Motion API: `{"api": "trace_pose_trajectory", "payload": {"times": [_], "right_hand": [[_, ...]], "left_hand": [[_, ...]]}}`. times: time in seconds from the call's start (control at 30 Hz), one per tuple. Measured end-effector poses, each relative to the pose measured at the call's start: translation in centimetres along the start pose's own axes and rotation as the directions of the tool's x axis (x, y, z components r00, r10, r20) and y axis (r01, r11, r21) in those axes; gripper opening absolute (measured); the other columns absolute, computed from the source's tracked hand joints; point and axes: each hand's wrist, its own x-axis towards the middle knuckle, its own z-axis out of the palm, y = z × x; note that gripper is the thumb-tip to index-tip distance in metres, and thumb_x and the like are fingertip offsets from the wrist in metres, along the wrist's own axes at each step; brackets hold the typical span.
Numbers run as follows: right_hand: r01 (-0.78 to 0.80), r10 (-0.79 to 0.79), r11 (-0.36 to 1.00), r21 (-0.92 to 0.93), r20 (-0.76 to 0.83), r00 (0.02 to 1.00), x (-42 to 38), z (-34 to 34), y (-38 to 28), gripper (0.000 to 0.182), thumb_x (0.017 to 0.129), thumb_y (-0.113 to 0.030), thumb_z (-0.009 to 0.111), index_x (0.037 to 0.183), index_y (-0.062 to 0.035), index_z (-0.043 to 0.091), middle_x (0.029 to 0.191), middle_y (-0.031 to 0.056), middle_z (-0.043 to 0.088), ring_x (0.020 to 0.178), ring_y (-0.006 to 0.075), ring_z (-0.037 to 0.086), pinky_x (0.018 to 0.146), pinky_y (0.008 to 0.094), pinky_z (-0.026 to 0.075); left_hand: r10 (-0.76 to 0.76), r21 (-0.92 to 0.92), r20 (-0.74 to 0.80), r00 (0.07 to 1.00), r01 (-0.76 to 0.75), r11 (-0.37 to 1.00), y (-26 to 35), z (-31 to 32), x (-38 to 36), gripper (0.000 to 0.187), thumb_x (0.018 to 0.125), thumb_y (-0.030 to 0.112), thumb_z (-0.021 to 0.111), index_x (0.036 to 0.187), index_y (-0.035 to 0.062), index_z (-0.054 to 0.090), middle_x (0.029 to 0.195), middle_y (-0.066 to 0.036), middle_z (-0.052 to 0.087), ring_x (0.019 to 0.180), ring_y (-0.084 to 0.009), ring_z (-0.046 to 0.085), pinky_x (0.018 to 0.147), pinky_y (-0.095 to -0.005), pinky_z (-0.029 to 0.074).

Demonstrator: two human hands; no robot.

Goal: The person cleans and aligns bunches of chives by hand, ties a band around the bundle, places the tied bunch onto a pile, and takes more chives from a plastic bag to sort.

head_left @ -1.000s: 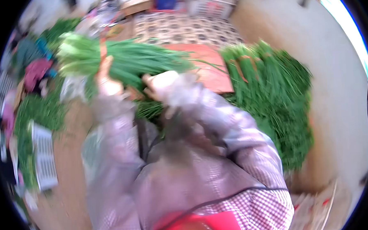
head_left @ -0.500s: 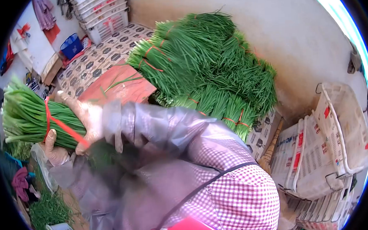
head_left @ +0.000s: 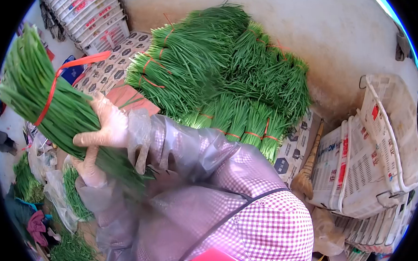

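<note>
A large bunch of green chives point(head_left: 34, 77) is tilted across the left of the view, its pale end up and its darker leaf tips down toward the body. A red band point(head_left: 82, 60) goes round it, with a loose end sticking out to the right. My right hand point(head_left: 109, 120), in a thin glove, is closed round the upper side of the bunch below the band. My gloved left hand point(head_left: 92, 170) grips it from underneath, its fingers partly hidden by the leaves.
Bundled chives point(head_left: 205, 51) with red bands are piled by the wall beside a reddish board point(head_left: 130, 99). White crates point(head_left: 382, 137) and a broom point(head_left: 309, 173) stand right; stacked crates point(head_left: 97, 23) are at the back. Loose chives point(head_left: 72, 255) and plastic bags point(head_left: 55, 184) lie lower left.
The chive bunch has swung to a steeper tilt, its pale end rising. The band's loose end, earlier running down to my right hand, now sticks up free. The view has shifted slightly.
</note>
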Motion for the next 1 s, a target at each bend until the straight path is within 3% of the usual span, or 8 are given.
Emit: {"api": "trace_pose_trajectory", "payload": {"times": [0.1, 0.13, 0.17, 0.33, 0.43, 0.63, 0.83, 1.0], "right_hand": [[0.023, -0.036, 0.961, 0.277, 0.043, 0.998, -2.5, -1.2, -1.1, 0.103, 0.062, -0.024, 0.081, 0.14, 0.001, 0.019, 0.129, 0.0196, 0.044, 0.123, 0.026, 0.042, 0.102, 0.0373, 0.036], [0.039, -0.037, 0.994, 0.105, -0.017, 0.999, -3.2, -0.4, 0.9, 0.123, 0.051, -0.039, 0.084, 0.142, 0.0005, 0.012, 0.133, 0.0272, 0.037, 0.124, 0.0376, 0.04, 0.101, 0.0413, 0.036], [0.095, -0.094, 0.995, 0.021, -0.03, 0.995, -4.6, -0.4, 2.9, 0.128, 0.05, -0.04, 0.085, 0.142, 0.0005, 0.008, 0.134, 0.0253, 0.038, 0.126, 0.0346, 0.039, 0.102, 0.0407, 0.035], [-0.215, 0.214, 0.903, 0.372, 0.042, 0.976, -7.3, -1.9, 3.7, 0.097, 0.063, -0.018, 0.082, 0.139, -0.001, 0.025, 0.129, 0.0136, 0.049, 0.118, 0.0215, 0.047, 0.099, 0.037, 0.039], [-0.192, 0.263, 0.79, 0.582, -0.039, 0.964, -7.0, -5.5, 2.1, 0.072, 0.069, -0.003, 0.076, 0.131, -0.0022, 0.04, 0.119, 0.0094, 0.057, 0.11, 0.0186, 0.053, 0.098, 0.0351, 0.04], [-0.059, 0.178, 0.939, 0.339, -0.333, 0.926, -4.0, -17.8, 0.8, 0.059, 0.07, -0.004, 0.074, 0.123, -0.0012, 0.049, 0.113, 0.0109, 0.061, 0.1, 0.0209, 0.058, 0.09, 0.0345, 0.046], [-0.049, 0.246, 0.963, 0.266, -0.784, 0.571, -0.5, -30.4, -1.1, 0.038, 0.073, -0.01, 0.072, 0.107, 0.0036, 0.059, 0.095, 0.0136, 0.066, 0.077, 0.0237, 0.065, 0.075, 0.0366, 0.053], [-0.368, 0.512, 0.845, 0.389, -0.787, 0.344, -4.5, -41.5, 8.7, 0.042, 0.077, -0.015, 0.069, 0.113, 0.0009, 0.055, 0.096, 0.0127, 0.064, 0.076, 0.0253, 0.063, 0.071, 0.0368, 0.053]], "left_hand": [[0.022, 0.0, 0.023, 0.999, -0.022, 1.0, 0.3, 1.2, 0.7, 0.056, 0.078, 0.006, 0.068, 0.128, 0.0002, 0.044, 0.12, -0.013, 0.055, 0.106, -0.0227, 0.055, 0.094, -0.0351, 0.044], [0.037, -0.001, 0.027, 0.999, -0.037, 0.999, 0.6, 1.6, 0.9, 0.052, 0.079, 0.005, 0.066, 0.127, -0.0002, 0.046, 0.118, -0.014, 0.056, 0.105, -0.0233, 0.057, 0.094, -0.0359, 0.045], [0.007, -0.009, -0.039, 0.999, -0.007, 1.0, 0.8, 2.2, 1.0, 0.053, 0.079, 0.006, 0.067, 0.127, -0.0001, 0.046, 0.118, -0.013, 0.057, 0.104, -0.0247, 0.057, 0.093, -0.0377, 0.046], [0.006, 0.069, -0.013, 1.0, -0.005, 0.998, -0.3, 5.4, 1.6, 0.05, 0.086, 0.007, 0.059, 0.132, 0.0019, 0.038, 0.127, -0.012, 0.049, 0.111, -0.0243, 0.054, 0.096, -0.0363, 0.044], [-0.066, 0.225, 0.211, 0.975, 0.017, 0.974, 0.6, 8.6, 2.4, 0.062, 0.086, 0.017, 0.061, 0.138, 0.0024, 0.031, 0.133, -0.01, 0.043, 0.121, -0.0224, 0.044, 0.102, -0.0354, 0.035], [-0.114, 0.323, 0.362, 0.925, -0.01, 0.946, -1.1, 6.2, 4.3, 0.079, 0.081, 0.04, 0.066, 0.138, -0.0017, 0.031, 0.138, -0.016, 0.04, 0.127, -0.0262, 0.039, 0.107, -0.0364, 0.024], [-0.191, 0.39, 0.223, 0.956, 0.092, 0.916, 0.0, -0.7, 4.7, 0.068, 0.089, 0.042, 0.053, 0.139, 0.0007, 0.032, 0.139, -0.015, 0.04, 0.128, -0.0248, 0.038, 0.107, -0.0369, 0.025], [-0.215, 0.306, 0.024, 0.976, 0.197, 0.931, -0.1, -3.7, 3.0, 0.058, 0.09, 0.031, 0.054, 0.136, 0.0009, 0.036, 0.134, -0.014, 0.045, 0.121, -0.0223, 0.045, 0.103, -0.0361, 0.031]]}}
